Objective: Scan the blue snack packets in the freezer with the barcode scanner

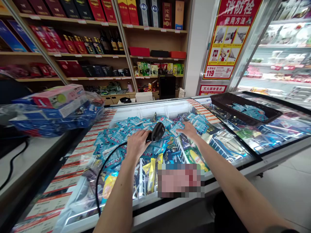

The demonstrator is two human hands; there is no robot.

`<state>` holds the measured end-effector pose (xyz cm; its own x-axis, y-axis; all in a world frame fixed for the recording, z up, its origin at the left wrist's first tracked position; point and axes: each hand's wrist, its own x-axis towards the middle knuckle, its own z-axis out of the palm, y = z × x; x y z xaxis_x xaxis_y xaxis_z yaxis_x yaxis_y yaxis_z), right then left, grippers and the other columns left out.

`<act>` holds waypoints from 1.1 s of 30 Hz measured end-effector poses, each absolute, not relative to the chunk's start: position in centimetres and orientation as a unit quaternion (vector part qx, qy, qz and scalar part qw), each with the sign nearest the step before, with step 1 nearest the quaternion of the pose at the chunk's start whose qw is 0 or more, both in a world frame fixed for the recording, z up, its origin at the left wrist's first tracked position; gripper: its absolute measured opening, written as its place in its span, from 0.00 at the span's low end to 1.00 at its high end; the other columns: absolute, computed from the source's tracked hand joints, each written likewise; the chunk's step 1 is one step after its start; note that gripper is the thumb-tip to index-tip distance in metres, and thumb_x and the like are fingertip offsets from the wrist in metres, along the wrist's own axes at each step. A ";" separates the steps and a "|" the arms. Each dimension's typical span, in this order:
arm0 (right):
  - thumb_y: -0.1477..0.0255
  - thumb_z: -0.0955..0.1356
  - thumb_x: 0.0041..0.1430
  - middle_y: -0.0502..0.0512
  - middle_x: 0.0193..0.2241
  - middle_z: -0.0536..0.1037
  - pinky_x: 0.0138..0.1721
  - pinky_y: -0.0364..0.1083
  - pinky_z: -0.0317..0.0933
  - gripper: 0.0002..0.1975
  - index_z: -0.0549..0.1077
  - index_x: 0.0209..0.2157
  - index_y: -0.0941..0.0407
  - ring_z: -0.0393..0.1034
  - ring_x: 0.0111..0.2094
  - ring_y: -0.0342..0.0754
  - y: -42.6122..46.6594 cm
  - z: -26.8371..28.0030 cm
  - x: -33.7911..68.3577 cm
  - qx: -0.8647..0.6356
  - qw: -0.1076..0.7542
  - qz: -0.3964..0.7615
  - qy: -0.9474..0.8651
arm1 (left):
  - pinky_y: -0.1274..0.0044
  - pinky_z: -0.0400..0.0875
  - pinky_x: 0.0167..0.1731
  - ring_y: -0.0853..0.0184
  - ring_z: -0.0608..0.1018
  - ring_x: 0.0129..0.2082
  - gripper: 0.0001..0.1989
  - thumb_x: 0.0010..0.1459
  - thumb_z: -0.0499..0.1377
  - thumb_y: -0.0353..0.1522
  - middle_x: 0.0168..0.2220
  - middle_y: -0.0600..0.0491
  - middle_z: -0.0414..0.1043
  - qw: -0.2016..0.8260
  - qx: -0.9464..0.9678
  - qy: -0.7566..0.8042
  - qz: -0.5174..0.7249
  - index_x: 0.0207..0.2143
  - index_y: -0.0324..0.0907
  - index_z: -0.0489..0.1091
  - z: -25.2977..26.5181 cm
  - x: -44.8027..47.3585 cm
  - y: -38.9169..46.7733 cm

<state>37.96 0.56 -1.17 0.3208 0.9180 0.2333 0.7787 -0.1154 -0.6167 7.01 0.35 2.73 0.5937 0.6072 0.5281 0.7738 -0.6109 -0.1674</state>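
My left hand (137, 144) is closed around the handle of a black barcode scanner (158, 131). Its head points forward and right, and a black cable (98, 181) loops down past my left forearm. At the right, my right hand (189, 130) pinches the edge of a small blue packet (177, 128). Many similar blue packets (115, 136) lie spread in a loose heap over the glass-topped chest freezer (73, 191), around and beyond the scanner. A further group of blue packets (200, 123) lies just right of my right hand.
On the right of the freezer stands a dark brown tray (269, 117) holding more blue packets. Plastic-wrapped boxes (58, 110) are stacked on the left counter. Shelves (97, 56) with boxes and bottles line the back. A pixelated patch covers the freezer's near edge.
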 end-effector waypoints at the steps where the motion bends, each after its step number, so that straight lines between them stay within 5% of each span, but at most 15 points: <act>1: 0.52 0.72 0.43 0.62 0.39 0.75 0.44 0.53 0.63 0.28 0.73 0.40 0.58 0.69 0.46 0.61 0.2 -1.4 38.4 -0.728 0.389 0.123 -0.551 | 0.70 0.65 0.36 0.58 0.74 0.42 0.16 0.56 0.57 0.35 0.40 0.48 0.73 0.194 -0.873 -0.392 -0.215 0.48 0.44 0.66 2.7 7.1 0.4; 4: 0.52 0.65 0.52 0.55 0.29 0.74 0.33 0.51 0.67 0.21 0.71 0.33 0.56 0.74 0.35 0.55 -1.1 -2.3 39.4 -0.689 0.492 0.173 -0.504 | 0.70 0.66 0.37 0.58 0.74 0.41 0.16 0.57 0.57 0.35 0.40 0.48 0.73 0.192 -0.881 -0.376 -0.214 0.48 0.44 0.66 2.5 7.5 0.4; 8: 0.53 0.62 0.56 0.52 0.29 0.73 0.25 0.48 0.68 0.19 0.67 0.37 0.54 0.74 0.28 0.50 -2.2 -3.3 39.7 -0.666 0.532 0.192 -0.486 | 0.70 0.67 0.40 0.58 0.74 0.43 0.16 0.56 0.57 0.34 0.41 0.48 0.73 0.182 -0.892 -0.354 -0.217 0.48 0.43 0.65 2.6 8.0 0.4; 17: 0.56 0.65 0.51 0.48 0.26 0.71 0.28 0.47 0.72 0.16 0.62 0.33 0.53 0.69 0.29 0.45 -1.8 -4.1 39.4 -0.570 0.631 0.268 -0.453 | 0.70 0.67 0.38 0.59 0.74 0.42 0.17 0.56 0.57 0.35 0.40 0.48 0.73 0.145 -0.914 -0.322 -0.201 0.48 0.44 0.66 3.7 11.2 0.4; 33: 0.56 0.65 0.51 0.47 0.25 0.70 0.24 0.46 0.71 0.15 0.63 0.33 0.53 0.67 0.27 0.45 -1.7 -4.4 39.8 -0.579 0.637 0.255 -0.440 | 0.72 0.66 0.34 0.59 0.75 0.40 0.14 0.56 0.57 0.35 0.38 0.48 0.73 0.157 -0.911 -0.335 -0.182 0.46 0.43 0.68 2.3 13.0 0.4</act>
<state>39.83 -1.66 -4.40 0.4832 0.8342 0.2657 0.1853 0.1991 -0.9623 12.99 0.41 2.30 0.7088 0.5535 0.4372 0.6680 -0.7258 -0.1641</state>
